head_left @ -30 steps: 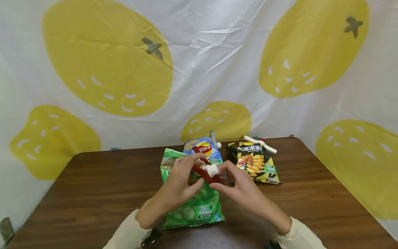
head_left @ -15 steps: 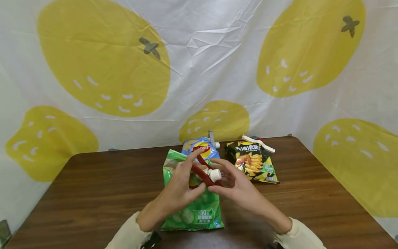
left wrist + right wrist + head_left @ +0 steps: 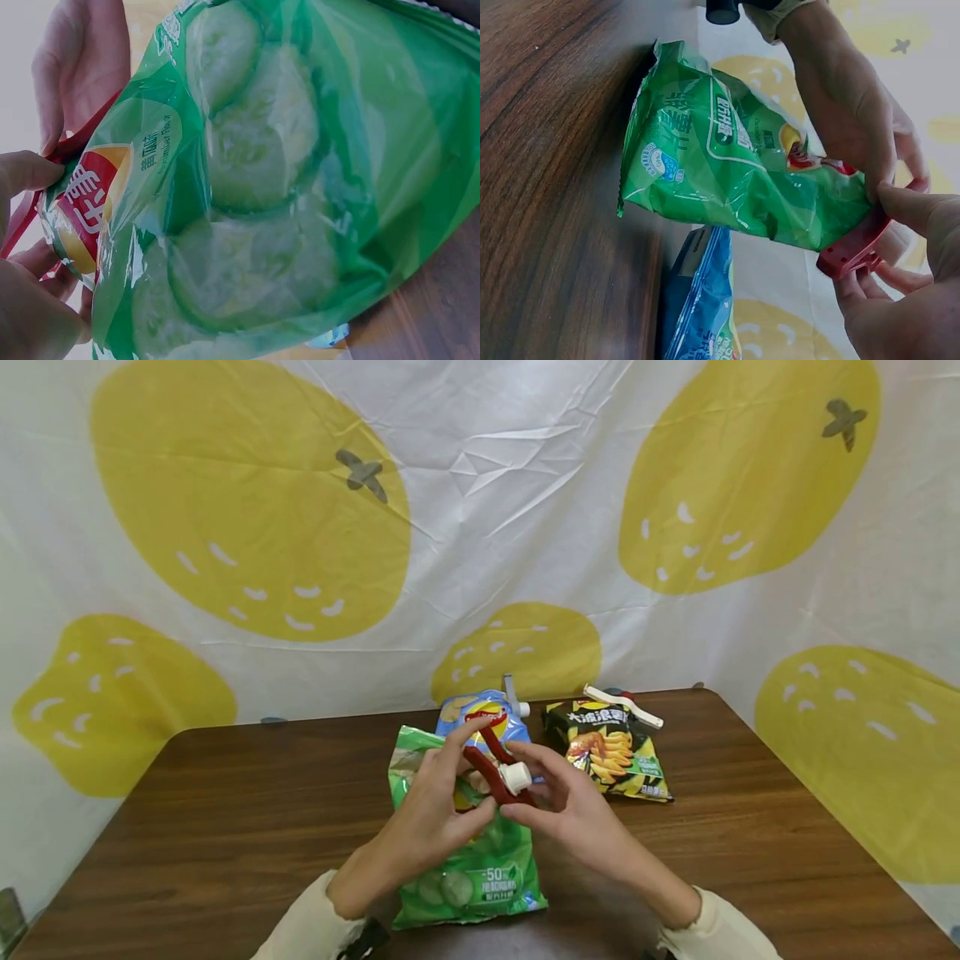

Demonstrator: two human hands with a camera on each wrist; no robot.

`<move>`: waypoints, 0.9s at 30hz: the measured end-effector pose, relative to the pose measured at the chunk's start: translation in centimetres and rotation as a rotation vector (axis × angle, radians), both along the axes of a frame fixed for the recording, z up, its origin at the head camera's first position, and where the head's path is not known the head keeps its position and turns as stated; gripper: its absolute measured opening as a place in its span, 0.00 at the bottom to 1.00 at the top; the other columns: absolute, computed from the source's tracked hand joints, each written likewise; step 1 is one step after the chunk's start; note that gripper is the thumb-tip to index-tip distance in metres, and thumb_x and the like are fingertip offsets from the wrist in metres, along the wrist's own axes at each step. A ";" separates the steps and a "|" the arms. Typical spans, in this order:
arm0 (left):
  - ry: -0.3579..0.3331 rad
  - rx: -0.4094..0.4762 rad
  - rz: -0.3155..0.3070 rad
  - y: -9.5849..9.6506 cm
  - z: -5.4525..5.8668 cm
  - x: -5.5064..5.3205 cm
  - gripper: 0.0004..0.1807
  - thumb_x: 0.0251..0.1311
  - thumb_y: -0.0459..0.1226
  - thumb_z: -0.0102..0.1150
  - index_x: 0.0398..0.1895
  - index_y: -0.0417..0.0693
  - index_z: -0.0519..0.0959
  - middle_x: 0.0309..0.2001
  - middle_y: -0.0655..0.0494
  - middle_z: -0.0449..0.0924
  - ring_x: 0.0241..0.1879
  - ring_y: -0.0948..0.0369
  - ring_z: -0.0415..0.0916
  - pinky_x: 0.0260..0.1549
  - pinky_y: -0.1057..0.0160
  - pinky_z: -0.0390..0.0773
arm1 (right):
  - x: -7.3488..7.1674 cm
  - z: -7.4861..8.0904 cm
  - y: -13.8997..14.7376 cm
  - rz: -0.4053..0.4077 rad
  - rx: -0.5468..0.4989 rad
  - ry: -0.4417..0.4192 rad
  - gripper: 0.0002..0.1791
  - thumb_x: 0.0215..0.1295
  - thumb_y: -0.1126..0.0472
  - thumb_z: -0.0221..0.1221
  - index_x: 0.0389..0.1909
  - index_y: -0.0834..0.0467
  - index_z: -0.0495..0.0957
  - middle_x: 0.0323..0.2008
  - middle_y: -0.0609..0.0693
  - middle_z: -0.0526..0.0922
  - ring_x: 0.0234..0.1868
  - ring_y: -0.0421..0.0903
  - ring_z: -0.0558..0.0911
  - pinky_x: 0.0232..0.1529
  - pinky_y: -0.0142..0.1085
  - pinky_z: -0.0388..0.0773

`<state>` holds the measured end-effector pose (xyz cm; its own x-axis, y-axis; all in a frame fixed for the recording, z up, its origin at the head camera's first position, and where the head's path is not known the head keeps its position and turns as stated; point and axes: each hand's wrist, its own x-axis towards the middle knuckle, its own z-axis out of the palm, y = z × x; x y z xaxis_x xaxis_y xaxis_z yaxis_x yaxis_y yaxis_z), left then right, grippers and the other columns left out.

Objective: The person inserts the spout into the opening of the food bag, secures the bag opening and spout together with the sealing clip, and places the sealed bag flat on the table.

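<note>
A green chip bag stands between my hands with its neck bunched at the top, mostly behind the fingers. A red bag clip with a white spout cap is at this neck, its two arms apart in a V. My left hand pinches the bag's neck, thumb in front; in the left wrist view its thumb lies on the bag's edge. My right hand pinches the right end of the clip; in the right wrist view its thumb and fingers grip the clip.
Behind the green bag is a blue chip bag with a grey clip. To its right a black chip bag carries a white clip. A lemon-print cloth hangs at the wooden table's back edge.
The clip has turned slightly and its arms stand further apart than a second ago. The green bag's lower edge has come a little nearer. Both hands hold nearly the same places.
</note>
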<state>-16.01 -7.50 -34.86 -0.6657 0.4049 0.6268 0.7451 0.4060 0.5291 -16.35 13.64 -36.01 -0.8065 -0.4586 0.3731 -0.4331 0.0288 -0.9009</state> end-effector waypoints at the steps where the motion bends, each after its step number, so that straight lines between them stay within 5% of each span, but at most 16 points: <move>1: 0.003 -0.003 -0.001 0.0 0.0 0.0 0.48 0.54 0.31 0.68 0.76 0.56 0.53 0.40 0.62 0.85 0.42 0.65 0.74 0.48 0.55 0.65 | 0.0 0.0 0.0 -0.004 0.000 0.016 0.34 0.62 0.68 0.67 0.69 0.55 0.68 0.57 0.56 0.77 0.56 0.50 0.80 0.54 0.40 0.79; 18: -0.028 -0.019 -0.008 0.1 -0.1 0.0 0.54 0.54 0.30 0.69 0.78 0.59 0.47 0.42 0.62 0.86 0.49 0.68 0.76 0.49 0.54 0.61 | 0.1 0.1 0.1 0.003 0.014 0.018 0.29 0.60 0.70 0.67 0.63 0.58 0.73 0.55 0.58 0.77 0.49 0.53 0.83 0.47 0.43 0.82; 27: -0.027 -0.095 0.023 0.2 0.2 0.1 0.53 0.53 0.32 0.71 0.78 0.57 0.49 0.40 0.63 0.86 0.43 0.67 0.79 0.51 0.54 0.64 | 0.0 0.0 0.2 -0.070 0.124 0.148 0.30 0.55 0.67 0.72 0.61 0.57 0.76 0.56 0.52 0.79 0.53 0.51 0.81 0.52 0.38 0.80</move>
<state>-15.91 -7.33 -34.66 -0.6913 0.4462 0.5684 0.7214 0.4717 0.5071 -16.31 13.81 -35.98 -0.7783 -0.4536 0.4341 -0.5538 0.1704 -0.8150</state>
